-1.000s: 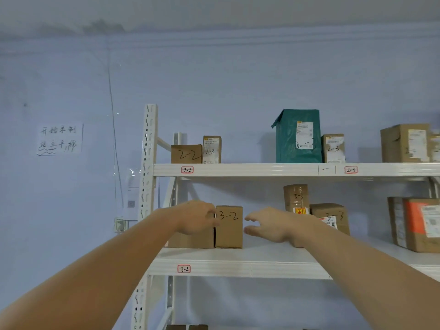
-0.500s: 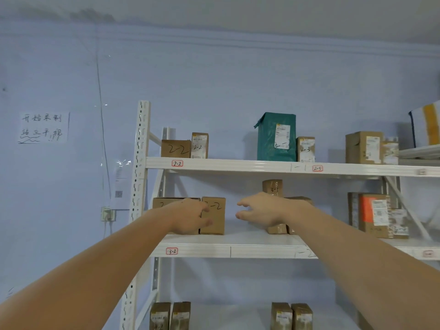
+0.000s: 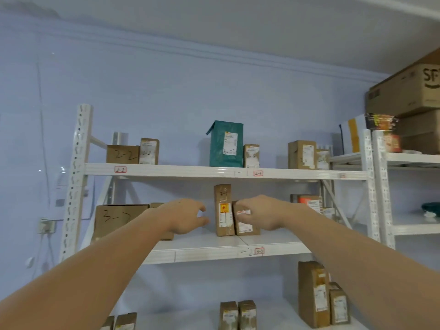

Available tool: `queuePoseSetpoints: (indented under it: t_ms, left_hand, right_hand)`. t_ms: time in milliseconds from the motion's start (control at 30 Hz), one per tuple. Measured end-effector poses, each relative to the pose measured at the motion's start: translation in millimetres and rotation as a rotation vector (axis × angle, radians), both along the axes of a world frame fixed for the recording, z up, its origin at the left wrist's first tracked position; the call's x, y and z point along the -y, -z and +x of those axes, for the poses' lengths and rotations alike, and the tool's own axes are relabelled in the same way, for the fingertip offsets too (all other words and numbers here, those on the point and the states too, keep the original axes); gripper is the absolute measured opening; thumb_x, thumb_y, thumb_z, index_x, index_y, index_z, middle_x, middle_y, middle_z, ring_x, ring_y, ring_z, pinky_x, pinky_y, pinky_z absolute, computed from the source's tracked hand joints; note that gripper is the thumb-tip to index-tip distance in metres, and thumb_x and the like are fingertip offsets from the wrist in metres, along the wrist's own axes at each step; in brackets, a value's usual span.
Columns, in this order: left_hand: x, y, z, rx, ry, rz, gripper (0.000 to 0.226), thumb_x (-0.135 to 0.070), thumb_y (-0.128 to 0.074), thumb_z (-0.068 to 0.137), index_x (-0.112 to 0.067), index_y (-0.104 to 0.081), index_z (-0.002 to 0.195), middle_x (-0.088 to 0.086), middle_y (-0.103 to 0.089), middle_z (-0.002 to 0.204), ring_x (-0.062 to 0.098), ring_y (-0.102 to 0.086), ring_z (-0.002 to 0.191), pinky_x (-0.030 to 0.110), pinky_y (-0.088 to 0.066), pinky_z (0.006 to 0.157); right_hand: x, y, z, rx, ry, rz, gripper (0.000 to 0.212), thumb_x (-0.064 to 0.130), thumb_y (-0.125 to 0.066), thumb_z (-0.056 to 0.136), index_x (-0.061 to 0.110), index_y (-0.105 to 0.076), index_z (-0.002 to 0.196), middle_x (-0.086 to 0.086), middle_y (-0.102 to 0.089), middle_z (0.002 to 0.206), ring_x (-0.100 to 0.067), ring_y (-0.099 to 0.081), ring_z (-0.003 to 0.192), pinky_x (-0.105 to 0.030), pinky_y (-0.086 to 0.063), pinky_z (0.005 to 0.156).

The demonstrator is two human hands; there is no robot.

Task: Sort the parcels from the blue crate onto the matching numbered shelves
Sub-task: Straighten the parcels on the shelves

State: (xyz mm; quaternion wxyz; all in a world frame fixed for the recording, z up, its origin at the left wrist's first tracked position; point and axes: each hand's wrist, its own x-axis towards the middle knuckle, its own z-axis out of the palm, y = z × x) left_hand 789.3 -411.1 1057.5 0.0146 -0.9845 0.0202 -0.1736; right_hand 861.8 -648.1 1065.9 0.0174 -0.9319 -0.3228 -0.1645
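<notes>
Both hands up at the middle shelf [image 3: 228, 254], neither holding a parcel.

Left hand [image 3: 184, 216]: fingers loosely curled, thumb and forefinger apart, nothing between them. Tips just short of the tall taped box [image 3: 223, 209], a gap of bare wall showing between. Behind the wrist, the big box marked 3-2 [image 3: 119, 221] and a smaller box mostly hidden by the forearm.

Right hand [image 3: 264, 214]: fingers bent, tips against the face of the short box [image 3: 245, 219] that stands touching the tall one's right side. Looks like a nudge or a steadying touch, not a grip; can't tell if the thumb wraps it.

Why they sit that way, my read: boxes stand upright with labels facing out so the handwritten number can be checked against the red-bordered tag [image 3: 259, 251] on the shelf lip below the fingers. That tag reads about 3-3; the tall box's scrawl looks similar but is too blurred to confirm.

Blue crate not in view. Top shelf [image 3: 181, 172] above the fingers carries the 2-2 boxes [image 3: 122, 154] and a green bag [image 3: 226, 144]. More parcels on the shelf below the arms.

Guess: tidying the 3-3 group, then back to the crate.
</notes>
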Motion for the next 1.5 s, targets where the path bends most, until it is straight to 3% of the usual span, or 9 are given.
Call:
queuePoseSetpoints:
  t_ms: [133,267,467,667,800,1033,1300,1500]
  left_hand:
    - [41.0,-0.5,16.8,-0.001,0.060,0.025,0.057,-0.055,-0.046,0.104,-0.025,-0.045,0.153,0.001,-0.046,0.158,0.023,-0.046,0.142,0.043,-0.036,0.118]
    - [75.4,2.2,29.3,-0.015,0.148,0.064,0.051,-0.054,-0.046,0.104,-0.027,-0.051,0.147,0.000,-0.052,0.152,0.022,-0.051,0.135,0.040,-0.041,0.113]
    - [96.5,-2.3,52.9,0.016,0.206,0.124,0.054,-0.058,-0.044,0.104,-0.027,-0.052,0.147,0.000,-0.056,0.148,0.022,-0.054,0.132,0.042,-0.044,0.110]
    - [115.1,1.5,71.4,0.006,0.269,0.102,0.051,-0.053,-0.043,0.105,-0.022,-0.055,0.143,0.003,-0.059,0.145,0.022,-0.056,0.126,0.040,-0.046,0.106]
    - [128.4,6.4,83.4,-0.011,0.302,0.083,0.054,-0.051,-0.043,0.106,-0.021,-0.049,0.150,0.002,-0.051,0.154,0.022,-0.051,0.136,0.037,-0.040,0.111]
    - [158.2,8.2,111.6,0.006,0.278,0.072,0.056,-0.058,-0.044,0.103,-0.027,-0.049,0.149,0.001,-0.051,0.153,0.022,-0.052,0.134,0.038,-0.042,0.109]
    - [219.5,15.9,127.3,0.016,0.204,0.047,0.059,-0.060,-0.043,0.103,-0.028,-0.045,0.152,0.000,-0.049,0.156,0.022,-0.050,0.137,0.038,-0.041,0.111]
    - [265.0,21.9,135.8,-0.020,0.170,0.060,0.059,-0.058,-0.043,0.104,-0.026,-0.043,0.154,0.000,-0.046,0.158,0.021,-0.046,0.141,0.038,-0.038,0.115]
  right_hand:
    - [40.8,8.6,-3.6,-0.016,0.020,-0.025,0.047,0.047,-0.042,0.107,0.022,-0.050,0.146,-0.006,-0.058,0.144,-0.027,-0.056,0.126,-0.041,-0.044,0.107]
    - [72.5,15.9,1.9,-0.049,0.098,-0.045,0.054,0.049,-0.040,0.107,0.020,-0.044,0.152,-0.010,-0.051,0.153,-0.031,-0.049,0.136,-0.046,-0.038,0.115]
    - [102.7,16.8,15.5,-0.020,0.171,-0.034,0.065,0.055,-0.037,0.107,0.022,-0.028,0.161,-0.003,-0.032,0.167,-0.027,-0.030,0.152,-0.043,-0.026,0.124]
    - [119.8,23.2,30.3,-0.014,0.221,-0.015,0.061,0.054,-0.038,0.106,0.020,-0.037,0.157,-0.005,-0.040,0.162,-0.027,-0.038,0.148,-0.043,-0.031,0.121]
    - [130.1,25.6,38.4,-0.023,0.227,-0.023,0.054,0.050,-0.038,0.107,0.014,-0.050,0.146,-0.009,-0.054,0.149,-0.028,-0.050,0.135,-0.038,-0.037,0.109]
    - [163.7,22.1,57.7,-0.002,0.188,-0.021,0.059,0.052,-0.042,0.106,0.019,-0.042,0.155,-0.004,-0.045,0.159,-0.026,-0.044,0.143,-0.039,-0.035,0.116]
    - [218.1,22.9,95.4,-0.002,0.106,-0.053,0.053,0.053,-0.044,0.104,0.019,-0.051,0.143,-0.007,-0.056,0.146,-0.027,-0.053,0.130,-0.034,-0.038,0.096]
    - [256.9,31.4,112.8,0.004,0.049,-0.059,0.056,0.052,-0.045,0.104,0.022,-0.045,0.152,-0.004,-0.050,0.154,-0.026,-0.049,0.138,-0.039,-0.039,0.112]
